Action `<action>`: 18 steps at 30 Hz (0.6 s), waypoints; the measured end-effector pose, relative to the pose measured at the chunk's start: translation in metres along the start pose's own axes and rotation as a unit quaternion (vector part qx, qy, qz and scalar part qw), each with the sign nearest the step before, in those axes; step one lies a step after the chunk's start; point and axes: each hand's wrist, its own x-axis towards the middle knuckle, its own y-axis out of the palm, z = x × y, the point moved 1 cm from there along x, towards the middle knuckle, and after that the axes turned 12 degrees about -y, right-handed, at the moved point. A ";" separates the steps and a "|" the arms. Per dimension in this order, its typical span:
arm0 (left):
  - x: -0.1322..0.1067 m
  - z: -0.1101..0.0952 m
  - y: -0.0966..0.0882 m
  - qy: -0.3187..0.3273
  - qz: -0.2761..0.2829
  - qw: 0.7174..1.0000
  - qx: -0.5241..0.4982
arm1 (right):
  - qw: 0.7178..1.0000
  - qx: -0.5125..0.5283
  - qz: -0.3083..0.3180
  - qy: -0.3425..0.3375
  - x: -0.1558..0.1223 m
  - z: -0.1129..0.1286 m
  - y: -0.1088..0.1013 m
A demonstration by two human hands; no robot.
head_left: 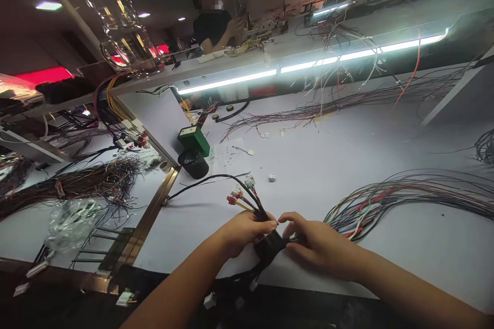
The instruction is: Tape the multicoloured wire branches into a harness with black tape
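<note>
My left hand [245,231] grips a black wire harness [254,204] near the front edge of the white workbench [316,164]. Its wires fan up and left to small red and white connectors [240,193]. My right hand [314,240] holds a roll of black tape [270,248] against the same bundle, fingertips almost touching the left hand's. More of the harness hangs below my hands over the bench edge.
A bundle of coloured wires [386,200] lies right of my hands. A green box [194,139] and a black cylinder [193,163] stand farther back. Long wire bundles [347,103] lie under the light strip [309,64]. A person [214,15] sits behind the bench. A wire-covered table [77,180] stands left.
</note>
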 end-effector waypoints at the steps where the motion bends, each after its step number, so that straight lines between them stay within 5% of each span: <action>1: -0.002 0.000 0.002 0.009 -0.005 1.000 0.000 | 0.999 -0.014 -0.021 -0.025 0.000 0.003 0.004; 5: -0.005 0.002 0.005 0.029 0.000 1.000 0.007 | 0.991 -0.090 -0.066 -0.078 0.000 0.005 0.017; 10: -0.004 0.015 0.000 0.059 0.010 0.998 0.027 | 0.987 0.066 -0.132 0.064 0.003 -0.011 0.006; 14: -0.011 0.015 -0.001 0.199 -0.041 0.960 0.190 | 0.979 0.146 0.006 0.145 0.019 -0.011 -0.012; 18: -0.016 0.010 0.001 0.248 -0.066 0.927 0.275 | 0.966 0.110 0.174 0.154 0.041 0.000 -0.016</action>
